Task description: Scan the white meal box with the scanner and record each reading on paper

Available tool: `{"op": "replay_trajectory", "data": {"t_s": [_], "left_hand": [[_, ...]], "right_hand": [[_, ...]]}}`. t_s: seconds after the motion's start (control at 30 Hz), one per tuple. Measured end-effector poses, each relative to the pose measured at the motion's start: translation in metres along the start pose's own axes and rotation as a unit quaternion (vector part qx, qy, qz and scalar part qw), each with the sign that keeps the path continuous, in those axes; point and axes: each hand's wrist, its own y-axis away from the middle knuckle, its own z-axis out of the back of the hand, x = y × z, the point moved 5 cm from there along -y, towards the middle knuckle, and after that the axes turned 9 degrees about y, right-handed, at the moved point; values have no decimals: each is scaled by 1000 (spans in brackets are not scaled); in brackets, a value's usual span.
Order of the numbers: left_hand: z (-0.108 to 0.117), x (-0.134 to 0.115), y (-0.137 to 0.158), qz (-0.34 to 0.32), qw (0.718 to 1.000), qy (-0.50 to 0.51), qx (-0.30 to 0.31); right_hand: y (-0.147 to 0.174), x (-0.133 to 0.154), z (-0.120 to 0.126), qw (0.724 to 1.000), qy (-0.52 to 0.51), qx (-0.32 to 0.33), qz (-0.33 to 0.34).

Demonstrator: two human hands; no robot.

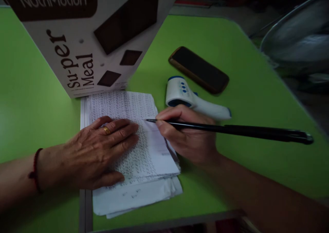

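A stack of paper sheets (144, 157) covered in rows of handwriting lies on the green table in the head view. My left hand (102, 154) rests flat on the sheets, fingers stretched out; a ring and a dark red bracelet are on it. A long black pen (246, 130) is pinched between the thumb and fingers of my right hand (190, 133). Its metal tip is over the right part of the upper sheet, close to the writing; whether it touches the paper I cannot tell.
A tall NutriMotion box (84, 48) stands behind the papers. Past my right hand lie a white and blue infrared thermometer (180, 92) and a dark phone (199, 68). The green table (277, 157) has a metal seam (86, 205) left of the papers. A clear plastic bag (300, 37) is beyond its right edge.
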Motion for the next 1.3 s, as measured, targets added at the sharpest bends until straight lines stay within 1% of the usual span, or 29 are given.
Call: {"op": "replay_trajectory", "data": {"t_s": [0.1,0.2,0.33,0.5,0.77,0.93,1.0,1.17,1.3], "left_hand": [[1,-1,1,-8,1000,-2,-8],[1,-1,1,-2,1000,-7,5],[2,-1,0,-13,1000,0,-11],[2,0,-1,-1,1000,2,14],[1,0,0,3,1000,-7,14],[1,0,1,-11,1000,-6,-9],[1,0,0,-12,1000,-6,-9],[4,-1,0,-7,1000,-8,-1],[5,-2,-1,-9,1000,-8,-2]], "right_hand": [[0,0,-1,1000,-4,0,2],[-1,-1,0,1000,1,-6,4],[-1,-1,1,999,-17,-17,28],[-1,-2,1,999,-19,-23,17],[-1,1,0,1000,-6,-20,17],[-1,-1,0,999,-15,-18,27],[-1,-2,0,999,-20,-16,25],[0,-7,4,999,-20,-46,13],[0,-7,4,999,-21,-40,14]]}}
